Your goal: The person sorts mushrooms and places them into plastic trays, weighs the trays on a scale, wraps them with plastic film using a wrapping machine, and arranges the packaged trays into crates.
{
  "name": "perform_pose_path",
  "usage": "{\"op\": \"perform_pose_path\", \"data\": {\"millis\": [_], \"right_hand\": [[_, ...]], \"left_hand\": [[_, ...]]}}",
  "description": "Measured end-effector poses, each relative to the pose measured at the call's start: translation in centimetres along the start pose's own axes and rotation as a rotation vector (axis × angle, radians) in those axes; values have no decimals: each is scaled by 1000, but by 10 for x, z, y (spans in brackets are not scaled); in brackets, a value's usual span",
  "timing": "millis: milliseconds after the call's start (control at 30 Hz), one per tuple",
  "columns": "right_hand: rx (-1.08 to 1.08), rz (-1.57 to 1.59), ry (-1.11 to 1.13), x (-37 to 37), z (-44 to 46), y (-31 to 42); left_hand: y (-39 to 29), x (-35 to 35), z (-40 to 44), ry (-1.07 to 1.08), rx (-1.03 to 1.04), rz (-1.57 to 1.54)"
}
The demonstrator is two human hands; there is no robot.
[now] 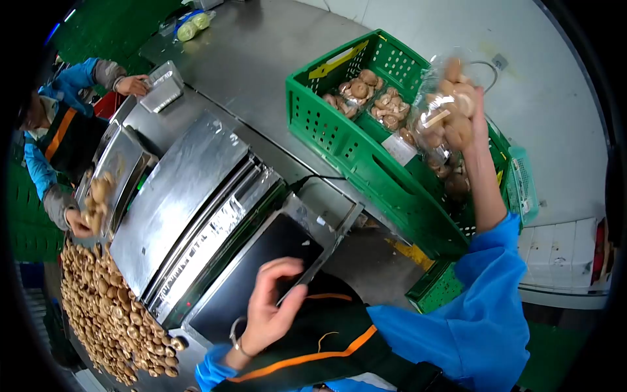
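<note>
My right hand grips a clear film-wrapped pack of mushrooms, held tilted above the green crate. Most of its fingers are hidden behind the pack. Inside the crate lie several wrapped mushroom packs and a white paper slip. Over the black plate of the wrapping machine, my left hand is empty, its fingers curved and apart. A bracelet circles that wrist.
A co-worker across the machine holds an empty clear tray and some mushrooms. Loose mushrooms are heaped at lower left. Bagged green produce lies at the back, a pale green basket right of the crate.
</note>
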State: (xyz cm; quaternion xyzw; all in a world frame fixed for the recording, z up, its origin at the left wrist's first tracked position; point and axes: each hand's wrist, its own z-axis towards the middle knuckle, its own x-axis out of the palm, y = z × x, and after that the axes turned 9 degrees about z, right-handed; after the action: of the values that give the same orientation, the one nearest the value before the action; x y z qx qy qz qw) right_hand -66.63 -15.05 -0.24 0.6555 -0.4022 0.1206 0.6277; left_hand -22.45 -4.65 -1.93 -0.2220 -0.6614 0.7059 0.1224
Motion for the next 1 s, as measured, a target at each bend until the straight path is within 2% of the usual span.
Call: {"op": "perform_pose_path", "data": {"millis": [67,133,267,333,367,400,467,567,600,633,667,733,767,800,833,867,900,933,967,1000], "right_hand": [[-70,-96,-132,-61,54,-12],[67,-28,-177,-49,42,-62],[309,-147,-496,-177,120,-203],[279,-561,-669,-172,130,-236],[276,-204,-682,-159,125,-237],[323,-100,-491,-118,102,-216],[399,-536,-337,-205,133,-218],[423,-1308,106,-180,129,-183],[425,-1480,216,-169,132,-176],[425,-1632,308,-160,135,-166],[423,-1775,387,-150,139,-156],[323,-1923,445,-119,149,-131],[202,-1891,428,-104,158,-116],[51,-1805,401,-88,167,-104],[-100,-1610,388,-68,174,-95],[-185,-1362,381,-33,167,-90],[-218,-1152,377,12,147,-87],[-230,-1091,361,70,104,-98],[-243,-1030,346,128,62,-108],[-154,-964,421,174,22,-129]], "left_hand": [[17,-11,-18,-209,-209,51],[26,-22,-29,-447,-321,24],[29,-51,-39,-611,-224,206],[36,-71,-49,-650,-181,367],[36,-83,-54,-640,-174,507],[24,-93,-53,-655,-236,677],[18,-128,-65,-639,-277,1023],[19,-194,-75,-810,-282,1006],[29,-223,-73,-894,-199,831],[41,-260,-75,-912,-209,1038],[41,-289,-67,-936,-310,1229],[74,-357,-68,-1075,-302,1156],[91,-385,-73,-1008,-595,934],[100,-404,-79,-793,-566,651],[80,-392,-73,-776,-751,347],[79,-381,-67,-758,-696,-29],[87,-375,-64,-670,-642,-82],[94,-367,-61,-581,-595,-127],[96,-353,-55,-604,-551,-96],[97,-343,-50,-627,-507,-64]]}}
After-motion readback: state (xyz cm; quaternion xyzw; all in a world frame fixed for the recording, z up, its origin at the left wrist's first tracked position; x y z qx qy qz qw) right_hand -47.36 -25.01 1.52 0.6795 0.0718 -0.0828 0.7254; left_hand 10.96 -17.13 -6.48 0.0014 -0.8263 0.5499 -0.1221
